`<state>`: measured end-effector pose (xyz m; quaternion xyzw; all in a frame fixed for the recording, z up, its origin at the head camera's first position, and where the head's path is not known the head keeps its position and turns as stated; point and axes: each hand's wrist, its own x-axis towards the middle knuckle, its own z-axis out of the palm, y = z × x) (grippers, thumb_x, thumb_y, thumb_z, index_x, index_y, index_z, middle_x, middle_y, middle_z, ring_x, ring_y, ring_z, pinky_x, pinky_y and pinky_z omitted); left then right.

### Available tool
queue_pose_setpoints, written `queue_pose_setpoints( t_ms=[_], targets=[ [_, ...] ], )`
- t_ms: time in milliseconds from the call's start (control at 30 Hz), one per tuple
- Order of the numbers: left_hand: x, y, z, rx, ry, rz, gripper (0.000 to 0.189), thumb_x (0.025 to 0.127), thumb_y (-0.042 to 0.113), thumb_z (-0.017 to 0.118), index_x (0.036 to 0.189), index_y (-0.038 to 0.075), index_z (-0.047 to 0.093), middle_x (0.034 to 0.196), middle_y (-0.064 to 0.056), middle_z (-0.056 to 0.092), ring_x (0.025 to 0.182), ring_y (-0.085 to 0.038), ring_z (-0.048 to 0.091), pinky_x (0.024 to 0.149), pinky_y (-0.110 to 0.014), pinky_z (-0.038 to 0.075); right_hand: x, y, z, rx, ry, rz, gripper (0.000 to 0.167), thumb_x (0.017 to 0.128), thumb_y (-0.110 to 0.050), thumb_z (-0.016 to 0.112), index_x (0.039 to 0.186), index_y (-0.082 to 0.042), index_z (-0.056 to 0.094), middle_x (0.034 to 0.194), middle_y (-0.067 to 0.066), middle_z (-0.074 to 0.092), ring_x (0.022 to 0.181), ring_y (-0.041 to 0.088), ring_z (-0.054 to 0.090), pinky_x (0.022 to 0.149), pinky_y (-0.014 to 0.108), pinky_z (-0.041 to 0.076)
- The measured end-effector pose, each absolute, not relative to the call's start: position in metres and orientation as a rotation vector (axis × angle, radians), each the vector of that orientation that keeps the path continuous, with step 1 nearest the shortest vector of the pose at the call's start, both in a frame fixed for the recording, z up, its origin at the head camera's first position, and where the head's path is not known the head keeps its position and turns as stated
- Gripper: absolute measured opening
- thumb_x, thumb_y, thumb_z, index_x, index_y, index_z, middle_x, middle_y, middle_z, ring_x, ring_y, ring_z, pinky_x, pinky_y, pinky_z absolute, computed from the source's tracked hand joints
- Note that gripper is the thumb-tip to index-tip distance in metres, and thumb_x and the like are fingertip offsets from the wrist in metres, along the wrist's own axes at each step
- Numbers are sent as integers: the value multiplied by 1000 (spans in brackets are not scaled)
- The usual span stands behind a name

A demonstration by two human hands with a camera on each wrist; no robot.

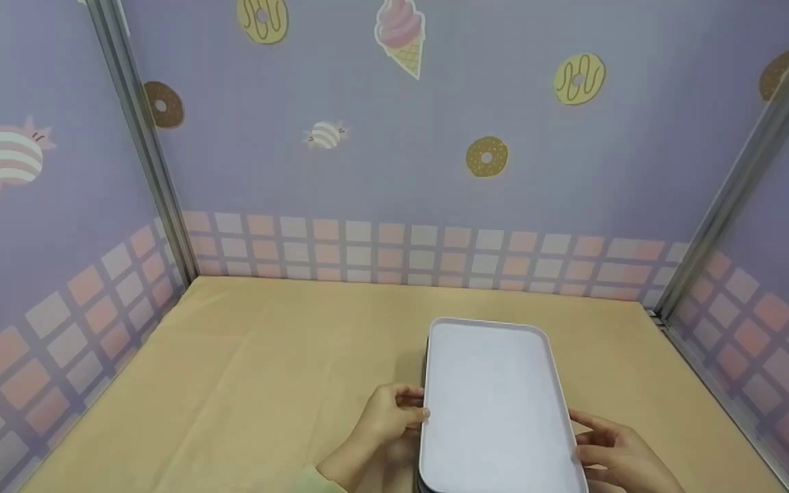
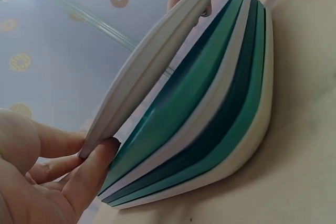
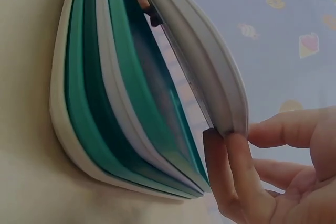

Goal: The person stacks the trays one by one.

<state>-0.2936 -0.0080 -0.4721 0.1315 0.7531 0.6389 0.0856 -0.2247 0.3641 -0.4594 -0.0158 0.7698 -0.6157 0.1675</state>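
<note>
A white rectangular tray (image 1: 497, 404) with a low raised rim is held above a stack of trays. My left hand (image 1: 384, 414) pinches its left long edge between thumb and fingers. On the opposite edge, my right hand (image 1: 617, 455) grips the rim, fingertips under it and thumb on the outer side. Both wrist views show a gap between this tray and the stack beneath. Green, white and dark teal trays make up the stack, with a green tray (image 2: 168, 119) on top and a cream-white tray (image 3: 59, 93) at the bottom. From the head view the lifted tray hides most of the stack.
A yellow-beige cloth (image 1: 264, 363) covers the table under the stack. Purple panels (image 1: 367, 178) printed with sweets and checks enclose the back and both sides. Metal posts (image 1: 144, 144) stand at the back corners.
</note>
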Motion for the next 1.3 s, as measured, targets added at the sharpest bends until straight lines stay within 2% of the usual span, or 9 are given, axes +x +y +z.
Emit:
queue_pose_setpoints(
  t_ms=[200, 367, 500, 833, 1067, 1200, 1300],
  targets=[
    [-297, -7, -474, 412, 2349, 1850, 27, 85, -7, 72, 111, -13, 68, 97, -17, 72, 81, -15, 67, 73, -32, 64, -229, 352, -462, 6, 2422, -1573, 75, 91, -4, 62, 154, 15, 25, 106, 10, 66, 92, 18, 63, 79, 30, 61],
    [-298, -7, -476, 398, 2391, 1806, 25, 83, -7, 73, 108, -11, 70, 93, -13, 71, 77, -13, 64, 67, -30, 62, -232, 345, -466, 70, 2573, -1429, 71, 87, -3, 63, 150, 16, 35, 97, 8, 64, 86, 17, 58, 71, 26, 55],
    [-299, -6, -477, 392, 2408, 1807, 24, 83, -7, 73, 106, -11, 70, 91, -12, 70, 75, -12, 63, 64, -30, 61, -234, 342, -468, 110, 2596, -1424, 71, 86, -3, 63, 149, 15, 38, 95, 7, 62, 84, 17, 55, 66, 24, 51],
    [-298, -4, -481, 386, 2402, 1833, 22, 80, -8, 71, 102, -10, 70, 86, -11, 68, 71, -12, 61, 62, -31, 61, -234, 339, -469, 111, 2602, -1420, 69, 82, 1, 63, 146, 16, 42, 90, 5, 56, 81, 18, 53, 63, 23, 48],
    [-295, -7, -481, 401, 2433, 1770, 25, 81, -4, 74, 105, -8, 69, 92, -10, 67, 78, -13, 61, 67, -25, 58, -233, 339, -472, 105, 2635, -1372, 70, 81, 1, 61, 147, 15, 42, 91, 4, 54, 78, 16, 51, 61, 19, 48],
    [-296, -10, -483, 399, 2413, 1776, 27, 81, -3, 76, 107, -7, 67, 95, -12, 66, 81, -14, 62, 72, -27, 58, -233, 336, -471, 86, 2658, -1335, 70, 80, 3, 61, 146, 16, 42, 90, 4, 53, 73, 15, 50, 58, 19, 45],
    [-297, -11, -485, 360, 2364, 1788, 30, 83, -1, 76, 110, -5, 65, 98, -12, 66, 82, -15, 61, 67, -27, 57, -232, 337, -470, 29, 2656, -1297, 69, 83, 2, 62, 146, 19, 39, 89, 5, 53, 68, 13, 47, 56, 18, 44]
  ],
)
